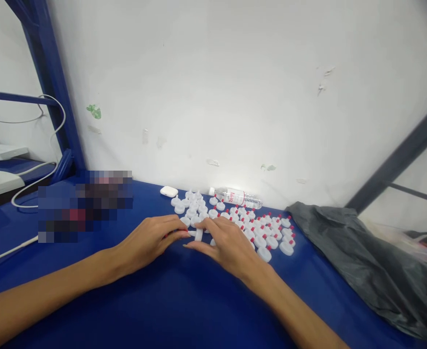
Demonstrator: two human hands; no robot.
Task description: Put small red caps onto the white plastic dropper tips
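Note:
My right hand (226, 242) grips a white plastic nozzle cap (198, 235) by its round base, thumb below and fingers above. The cap is tilted on its side, its spout pointing left toward my left hand (158, 237). The fingers of my left hand are pinched together at the spout's tip, and a trace of red shows between them, mostly hidden. Just beyond my hands stand white nozzle caps without red tips (191, 212). To the right spreads a group of similar nozzle caps with red tips (260, 240).
A clear plastic bottle (235, 197) lies along the wall, near a white earbud case (169, 191). Dark grey cloth (359, 261) covers the right side of the blue surface (155, 310). At left are a blue metal post (55, 82), a white cable (62, 114) and a blurred-out patch.

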